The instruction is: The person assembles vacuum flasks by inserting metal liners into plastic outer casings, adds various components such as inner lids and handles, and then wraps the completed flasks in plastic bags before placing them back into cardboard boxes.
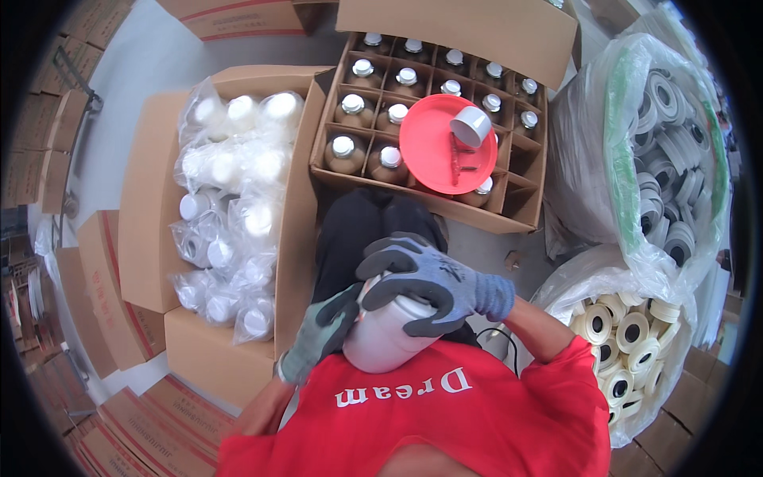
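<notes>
A white plastic bottle (387, 338) lies tilted in my lap, against my red shirt. My right hand (429, 282), in a grey-blue work glove, wraps over its upper side with bent fingers. From the left, my left hand (322, 338), in a grey-green glove, grips the bottle's side near its upper end. The gloves cover most of that end, so its opening or cap cannot be made out. Beyond my knees a round red plate (425, 139) rests on boxed bottles. On the plate are a white cup-like cap (471, 126) and thin dark red sticks (455, 159).
Ahead stands a divided carton (429, 203) of brown bottles with silver caps, a few cells vacant. At left, an open carton (151, 199) holds white bottles (258, 219) in clear bags. To the right are bags of grey rings (660, 159) and cream rings (632, 330).
</notes>
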A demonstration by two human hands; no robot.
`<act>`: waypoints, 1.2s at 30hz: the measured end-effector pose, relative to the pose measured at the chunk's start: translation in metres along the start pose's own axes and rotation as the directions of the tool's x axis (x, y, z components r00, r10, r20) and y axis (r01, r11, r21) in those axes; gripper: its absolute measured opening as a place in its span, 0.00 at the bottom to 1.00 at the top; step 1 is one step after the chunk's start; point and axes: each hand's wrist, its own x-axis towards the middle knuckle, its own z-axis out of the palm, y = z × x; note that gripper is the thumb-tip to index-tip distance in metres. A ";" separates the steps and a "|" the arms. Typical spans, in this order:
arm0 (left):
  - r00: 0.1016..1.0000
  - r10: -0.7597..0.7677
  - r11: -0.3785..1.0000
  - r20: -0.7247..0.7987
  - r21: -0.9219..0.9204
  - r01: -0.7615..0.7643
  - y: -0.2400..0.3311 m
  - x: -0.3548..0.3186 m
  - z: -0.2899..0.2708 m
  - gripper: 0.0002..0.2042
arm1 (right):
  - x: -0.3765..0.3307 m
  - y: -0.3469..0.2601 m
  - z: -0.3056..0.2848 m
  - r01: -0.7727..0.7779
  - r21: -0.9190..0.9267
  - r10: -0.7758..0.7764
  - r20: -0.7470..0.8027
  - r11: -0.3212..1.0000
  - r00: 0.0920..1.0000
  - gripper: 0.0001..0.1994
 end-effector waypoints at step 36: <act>0.918 0.068 0.423 -0.391 -0.822 -0.381 0.022 0.036 -0.006 0.21 | -0.053 -0.005 0.045 0.027 0.058 0.021 -0.694 0.998 0.720 0.31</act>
